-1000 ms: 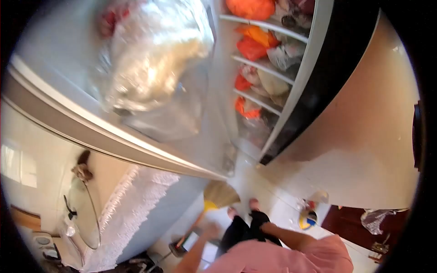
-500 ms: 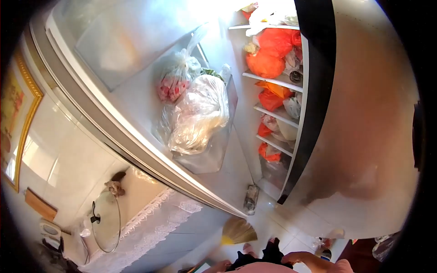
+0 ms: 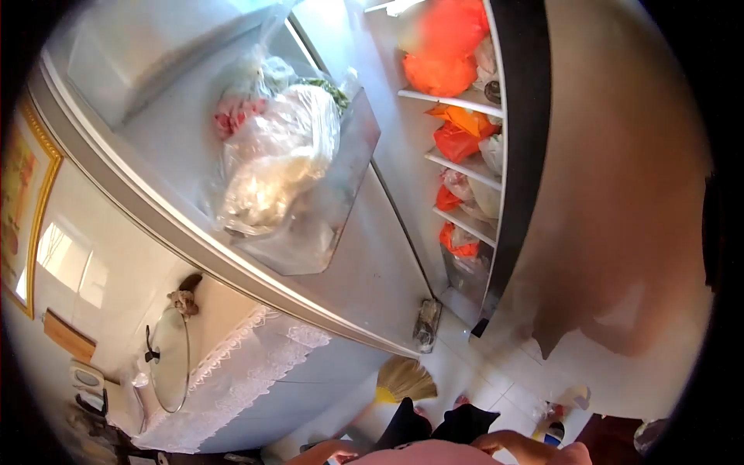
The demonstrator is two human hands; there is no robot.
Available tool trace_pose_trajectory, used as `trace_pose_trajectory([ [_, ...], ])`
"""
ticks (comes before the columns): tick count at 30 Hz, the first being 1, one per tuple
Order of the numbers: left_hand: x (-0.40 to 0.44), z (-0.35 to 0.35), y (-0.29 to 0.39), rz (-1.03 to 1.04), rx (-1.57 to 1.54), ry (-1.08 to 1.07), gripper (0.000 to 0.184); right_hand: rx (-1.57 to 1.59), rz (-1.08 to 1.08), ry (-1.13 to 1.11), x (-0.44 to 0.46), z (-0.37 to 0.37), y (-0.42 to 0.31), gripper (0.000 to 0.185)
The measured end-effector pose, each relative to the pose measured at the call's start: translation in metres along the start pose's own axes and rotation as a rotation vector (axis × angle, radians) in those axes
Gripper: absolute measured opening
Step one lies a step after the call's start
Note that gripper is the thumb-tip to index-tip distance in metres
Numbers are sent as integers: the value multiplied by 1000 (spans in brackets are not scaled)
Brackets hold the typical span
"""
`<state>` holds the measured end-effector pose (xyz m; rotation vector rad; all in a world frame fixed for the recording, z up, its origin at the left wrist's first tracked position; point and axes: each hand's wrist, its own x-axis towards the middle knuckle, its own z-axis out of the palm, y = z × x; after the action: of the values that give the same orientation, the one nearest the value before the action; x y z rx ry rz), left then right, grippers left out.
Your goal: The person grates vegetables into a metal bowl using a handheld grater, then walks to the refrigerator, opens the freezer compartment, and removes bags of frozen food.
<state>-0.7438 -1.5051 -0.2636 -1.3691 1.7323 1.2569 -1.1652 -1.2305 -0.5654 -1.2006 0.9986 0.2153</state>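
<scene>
At the bottom edge, my left hand (image 3: 338, 452) shows only in part, beside my dark-clad leg. The handle side of a straw broom (image 3: 407, 380) points down toward that hand, but I cannot tell whether they touch. My right hand (image 3: 490, 442) is close against the front of my body, its fingers mostly hidden. Ahead stands an open refrigerator with a clear drawer (image 3: 353, 190). In the drawer lie a large clear plastic bag (image 3: 283, 159), a bag with red-and-white pieces (image 3: 239, 115) and something leafy green (image 3: 332, 91). Neither hand reaches these bags.
The open door has shelves (image 3: 465, 167) holding red-orange plastic bags (image 3: 442, 74). A long clear container (image 3: 426, 325) is on the tiled floor by the door hinge. Left, a glass lid (image 3: 169, 360) stands by a lace-edged cloth (image 3: 256, 364); a gold-framed picture (image 3: 48, 174) hangs beyond.
The view has shifted, so the drawer and door shelves appear higher and farther left. My left hand has moved left and shows more. The bags keep their arrangement.
</scene>
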Motion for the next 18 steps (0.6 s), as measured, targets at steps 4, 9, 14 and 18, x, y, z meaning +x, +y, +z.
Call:
trace_pose_trajectory([
  [4, 51, -35, 35, 7, 52, 106, 62, -236, -95, 82, 38, -60, -26, 20],
  [9, 142, -96, 31, 219, -360, 731, 60, -621, -227, 542, 75, -179, -98, 17],
  [14, 200, -108, 18, 445, -981, 921, 38, 584, -544, 963, 141, -282, -148, 23],
  [18, 226, -104, 1, 617, -577, 1190, 35, 1363, -434, 966, 151, -358, -195, 20],
])
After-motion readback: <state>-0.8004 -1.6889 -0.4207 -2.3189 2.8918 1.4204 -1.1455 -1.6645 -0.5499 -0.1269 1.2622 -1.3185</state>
